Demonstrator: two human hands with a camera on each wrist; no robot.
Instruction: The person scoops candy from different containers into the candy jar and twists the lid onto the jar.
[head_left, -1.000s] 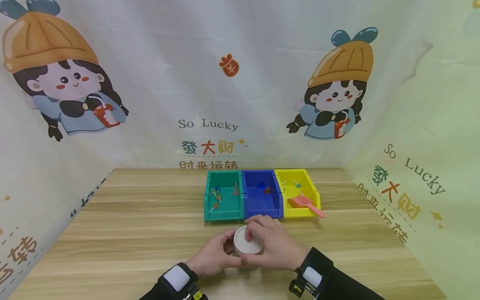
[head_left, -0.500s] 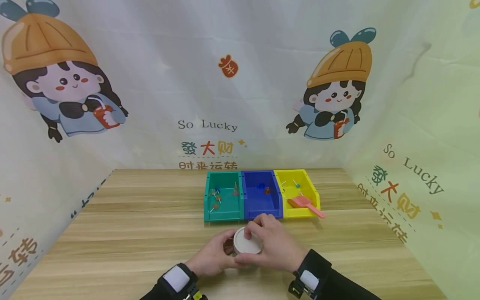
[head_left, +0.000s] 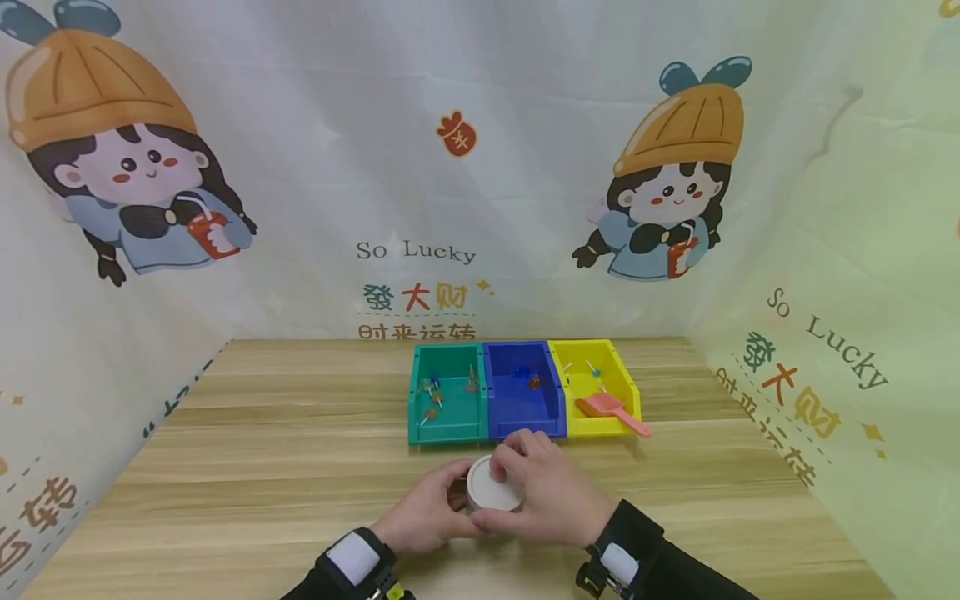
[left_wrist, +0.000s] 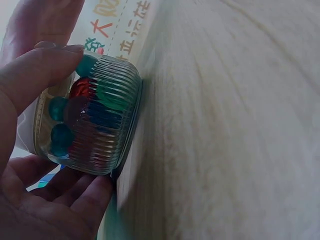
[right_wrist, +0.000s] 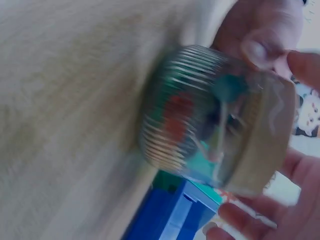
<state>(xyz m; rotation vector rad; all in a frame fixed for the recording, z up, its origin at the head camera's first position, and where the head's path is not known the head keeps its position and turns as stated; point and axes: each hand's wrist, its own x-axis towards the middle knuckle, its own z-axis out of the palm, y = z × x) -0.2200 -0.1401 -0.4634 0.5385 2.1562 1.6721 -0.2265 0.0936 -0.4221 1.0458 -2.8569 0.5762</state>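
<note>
A clear ribbed glass jar with a white lid stands on the table, directly in front of the three bins. Ball-headed pins in teal, red and blue show through its glass, and their pale stems are visible in the right wrist view. My left hand grips the jar's side, thumb on the near side and fingers on the far side. My right hand holds the lid by its rim, with one finger bent over the top. The right wrist view is blurred.
Behind the jar sit joined green, blue and yellow bins. Several pins lie in the green bin, a few small pieces in the others. A pink scoop rests across the yellow bin's front. Printed cloth surrounds the wooden table.
My right thumb has shifted slightly left along the lid's near edge, and the right wrist has moved a little left. The left hand and the jar stay in about the same place.
</note>
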